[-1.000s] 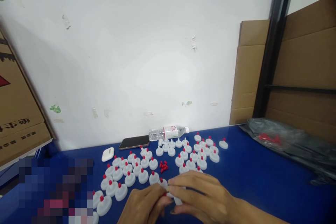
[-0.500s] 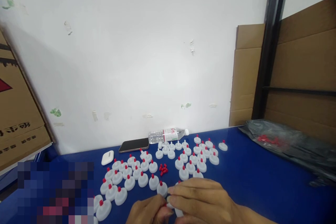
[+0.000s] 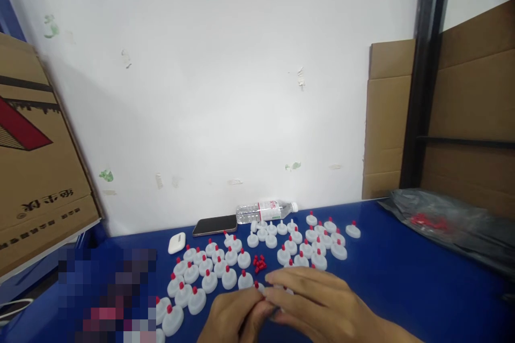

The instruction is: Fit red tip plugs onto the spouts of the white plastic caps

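My left hand and my right hand meet at the bottom centre, fingers closed and pressed together. What they hold is almost wholly covered by the fingers now; in the earlier frame a white nozzle cap showed in my right fingers and a bit of red at my left fingertips. Just beyond them lies a small pile of loose red tip caps. White nozzle caps with red tips stand in groups to the left, with more such nozzle caps to the right. Several nozzle caps without red tips stand behind the pile.
Along the wall lie a phone, a water bottle and a white earphone case. A grey plastic bag with red pieces rests on the blue table at right. Cardboard boxes stand at left, cardboard sheets at right.
The view has shifted, so the table things appear slightly right and lower. My hands stay together; the white nozzle cap and red bit between them are now mostly hidden by my fingers.
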### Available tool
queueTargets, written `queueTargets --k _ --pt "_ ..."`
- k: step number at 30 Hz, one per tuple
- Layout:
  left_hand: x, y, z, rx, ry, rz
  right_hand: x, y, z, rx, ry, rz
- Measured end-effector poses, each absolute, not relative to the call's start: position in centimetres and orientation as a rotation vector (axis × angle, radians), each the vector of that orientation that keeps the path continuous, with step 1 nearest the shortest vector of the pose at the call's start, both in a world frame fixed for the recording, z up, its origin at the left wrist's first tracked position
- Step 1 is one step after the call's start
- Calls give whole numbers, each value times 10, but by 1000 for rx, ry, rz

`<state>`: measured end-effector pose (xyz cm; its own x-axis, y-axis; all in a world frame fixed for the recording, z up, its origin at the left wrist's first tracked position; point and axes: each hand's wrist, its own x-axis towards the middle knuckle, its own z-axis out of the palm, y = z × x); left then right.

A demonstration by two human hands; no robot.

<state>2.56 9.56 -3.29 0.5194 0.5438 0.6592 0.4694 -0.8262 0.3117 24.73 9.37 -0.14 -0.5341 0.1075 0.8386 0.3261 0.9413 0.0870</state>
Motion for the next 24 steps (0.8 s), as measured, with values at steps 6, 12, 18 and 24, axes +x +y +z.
queueTargets --k 6,12,18,24 --pt "17 99 -15 2664 1127 1186 261 105 -10 -629 -2315 -304" --pt "32 144 37 2641 1591 829 291 145 38 -1143 -2457 -306" --pt "43 203 91 2528 1685 115 321 210 88 -1361 -2569 -154" --pt "25 225 92 2367 1741 -176 334 257 87 -1495 -2681 77"
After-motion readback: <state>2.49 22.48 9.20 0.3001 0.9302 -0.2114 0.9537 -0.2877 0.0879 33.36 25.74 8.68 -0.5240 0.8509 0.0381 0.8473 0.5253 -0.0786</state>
